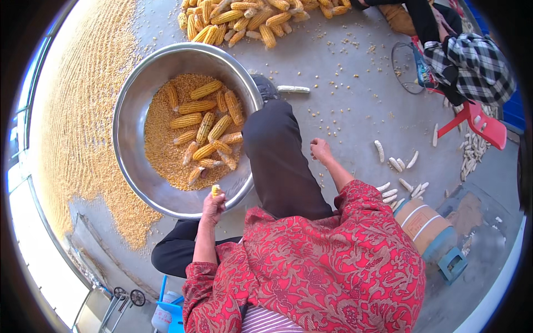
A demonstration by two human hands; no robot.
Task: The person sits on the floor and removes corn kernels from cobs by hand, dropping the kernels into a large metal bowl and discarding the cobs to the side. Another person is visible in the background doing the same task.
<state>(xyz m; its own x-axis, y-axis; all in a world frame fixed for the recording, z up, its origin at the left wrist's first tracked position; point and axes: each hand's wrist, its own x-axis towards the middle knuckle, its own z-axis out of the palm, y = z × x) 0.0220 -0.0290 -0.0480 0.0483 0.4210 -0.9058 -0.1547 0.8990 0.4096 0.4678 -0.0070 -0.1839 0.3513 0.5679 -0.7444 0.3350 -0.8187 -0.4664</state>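
My left hand (213, 207) is closed around an ear of corn (216, 190) at the near rim of a large stainless-steel basin (129, 166). Only the ear's yellow tip rises above the fingers. Inside the basin lie several yellow corn cobs with kernels (196, 107) on a layer of loose kernels (160, 145). To the right of my knee, my right hand (320, 150) hangs over the grey floor, its fingers curled. Nothing shows in it, though the palm is hidden.
Unshelled corn (250, 18) is heaped beyond the basin; kernels (91, 104) spread along the left. Stripped white cobs (394, 163) are scattered right, near a blue-green water jug (433, 237). A person in a checked garment (479, 62) is at upper right, by a red plastic stool (479, 125).
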